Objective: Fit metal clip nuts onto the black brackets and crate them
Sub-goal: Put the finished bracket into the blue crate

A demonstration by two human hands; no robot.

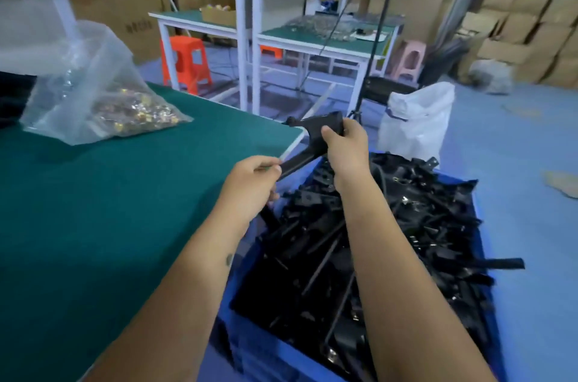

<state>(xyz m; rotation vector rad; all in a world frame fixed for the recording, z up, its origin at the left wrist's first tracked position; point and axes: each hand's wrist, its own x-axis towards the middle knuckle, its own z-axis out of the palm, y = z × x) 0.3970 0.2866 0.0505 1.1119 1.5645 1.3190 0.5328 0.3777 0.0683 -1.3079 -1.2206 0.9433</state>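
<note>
I hold one black bracket (312, 139) in both hands above the near corner of the green table (109, 209), just over the gap between that table and the blue crate (478, 219). My right hand (344, 143) grips the bracket's wide upper end, thumb on the near face and fingers curled round the far edge. My left hand (250, 181) pinches the bracket's narrow lower end between thumb and fingertips, at the table's edge. The bracket runs slanted between the two hands, its upper end farther from me than its lower end. Whether a clip nut is already on it I cannot tell; the picture is too blurred there. The crate stands on the floor just right of the table, heaped with more black brackets (391, 240), some of them showing small glints of metal. Far back on the table, to the left, lies a clear plastic bag (90, 90) with the metal clip nuts (137, 112) pooled in its lower part. Beyond the crate, past the table's corner, stands a white sack (416, 121).
</note>
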